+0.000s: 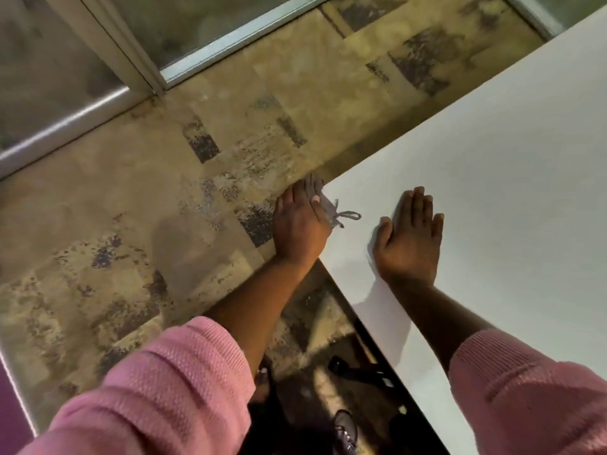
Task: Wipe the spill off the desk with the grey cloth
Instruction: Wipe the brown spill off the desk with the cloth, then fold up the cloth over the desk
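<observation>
The white desk (512,178) fills the right side of the view, its near-left corner pointing toward the floor. My left hand (300,224) rests at that corner, pressing the grey cloth (323,200) against the desk's edge; most of the cloth is hidden under the fingers, and a loose thread loop trails onto the desk. My right hand (410,238) lies flat on the desk, palm down, fingers apart, holding nothing. I see no spill on the desk surface. Both arms wear pink knitted sleeves.
Mottled beige and dark carpet (164,224) covers the floor left of the desk. A glass wall with metal frames (138,73) runs along the back. Below the desk edge, a dark chair base (361,372) and a shoe (345,431) show.
</observation>
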A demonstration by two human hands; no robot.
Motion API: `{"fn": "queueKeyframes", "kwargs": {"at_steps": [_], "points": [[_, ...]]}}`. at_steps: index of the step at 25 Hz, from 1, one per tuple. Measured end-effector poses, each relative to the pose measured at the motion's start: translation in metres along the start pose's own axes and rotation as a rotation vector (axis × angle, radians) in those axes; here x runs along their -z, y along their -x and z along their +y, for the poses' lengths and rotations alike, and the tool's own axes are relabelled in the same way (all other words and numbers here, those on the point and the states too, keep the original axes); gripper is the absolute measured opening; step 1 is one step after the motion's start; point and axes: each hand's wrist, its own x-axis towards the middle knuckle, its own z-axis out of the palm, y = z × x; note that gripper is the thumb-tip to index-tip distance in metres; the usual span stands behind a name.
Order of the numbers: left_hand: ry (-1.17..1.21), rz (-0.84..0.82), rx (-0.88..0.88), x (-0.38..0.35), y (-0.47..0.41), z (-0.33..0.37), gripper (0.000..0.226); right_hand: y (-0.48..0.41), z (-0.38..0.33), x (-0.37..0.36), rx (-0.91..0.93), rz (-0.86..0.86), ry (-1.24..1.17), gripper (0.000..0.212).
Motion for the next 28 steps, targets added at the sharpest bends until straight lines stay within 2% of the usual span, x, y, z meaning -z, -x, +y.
{"fn": "queueKeyframes", "kwargs": {"at_steps": [2, 8, 13, 16, 20, 25, 28], "points": [[-0.075, -0.089, -0.124, 0.006, -0.012, -0.004, 0.036, 0.001, -0.001, 0.000, -0.010, -0.012, -0.004, 0.075], [-0.191, -0.327, -0.429, -0.018, -0.050, 0.035, 0.056, 0.000, 0.000, 0.001, -0.044, -0.025, -0.018, 0.071], [-0.242, -0.394, -0.560, -0.052, -0.079, 0.081, 0.058, 0.000, 0.001, -0.001, -0.044, -0.050, -0.100, 0.071], [-0.240, -0.422, -0.638, -0.060, -0.081, 0.095, 0.060, 0.001, 0.003, 0.001, -0.057, -0.007, -0.192, 0.068], [-0.199, -0.528, -0.599, -0.055, -0.082, 0.091, 0.062, 0.003, 0.003, 0.001, -0.055, 0.095, -0.305, 0.065], [-0.015, -0.724, -0.461, -0.039, -0.100, 0.107, 0.056, 0.003, 0.004, 0.013, -0.030, 0.124, -0.341, 0.064], [0.063, -0.741, -0.451, -0.027, -0.109, 0.114, 0.046, -0.005, -0.008, 0.023, -0.176, 0.110, -0.433, 0.065]]}}
